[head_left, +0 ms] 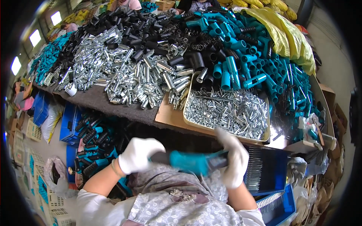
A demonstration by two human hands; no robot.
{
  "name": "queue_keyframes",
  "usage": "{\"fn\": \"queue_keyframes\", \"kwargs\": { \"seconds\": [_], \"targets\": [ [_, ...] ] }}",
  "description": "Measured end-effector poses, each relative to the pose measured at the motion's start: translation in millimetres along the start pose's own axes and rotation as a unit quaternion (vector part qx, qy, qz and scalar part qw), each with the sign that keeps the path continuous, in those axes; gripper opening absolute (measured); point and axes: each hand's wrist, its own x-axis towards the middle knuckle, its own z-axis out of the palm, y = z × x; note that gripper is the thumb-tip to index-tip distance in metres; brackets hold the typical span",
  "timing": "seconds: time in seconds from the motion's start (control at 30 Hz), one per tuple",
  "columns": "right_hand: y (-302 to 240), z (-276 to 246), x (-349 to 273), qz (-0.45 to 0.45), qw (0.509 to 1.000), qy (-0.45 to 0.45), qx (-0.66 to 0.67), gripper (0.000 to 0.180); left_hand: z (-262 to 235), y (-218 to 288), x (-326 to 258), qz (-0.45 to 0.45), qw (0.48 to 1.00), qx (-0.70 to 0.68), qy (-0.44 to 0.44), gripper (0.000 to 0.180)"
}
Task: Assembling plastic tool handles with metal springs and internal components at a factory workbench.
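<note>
In front of my apron I hold a tool [188, 162] with a teal body and black ends, smeared by motion, so its exact kind is unclear. My left hand [140, 155], in a white glove, is closed around the black end at the left. At the opposite end is my right hand [233, 160], also white-gloved, with a finger or thumb pointing up; its palm seems to meet the dark tip, but blur hides its grip. Just beyond sits a shallow tray [184, 113] of small metal pins and nuts.
The bench holds heaps of shiny metal fittings [132, 83], black tubes [151, 43] and teal housings [260, 71]. Black-and-teal tools [94, 147] are piled below left. Blue bins [277, 165] of metal rods stand at my right. Other people [126, 4] are across the bench.
</note>
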Motion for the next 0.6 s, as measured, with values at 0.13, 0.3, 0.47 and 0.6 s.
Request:
{"fn": "queue_keyframes", "kwargs": {
  "seconds": [0.13,0.3,0.47,0.6],
  "targets": [
    [-8,7,19,-0.177,0.966,-0.184,-0.051,0.039,18,0,-18,-0.106,0.969,0.124,-0.183,0.029],
    [-3,17,7,-0.170,0.977,-0.117,-0.046,0.037,14,-15,-13,-0.165,0.984,0.000,0.064,0.020],
    [8,12,20,0.058,0.994,0.038,0.090,0.038,20,-1,-27,0.026,0.997,0.010,-0.076,0.029],
    [-14,30,15,-0.228,0.939,-0.241,-0.086,0.033,27,-31,-32,-0.144,0.988,0.015,-0.058,0.027]
  ]
}}
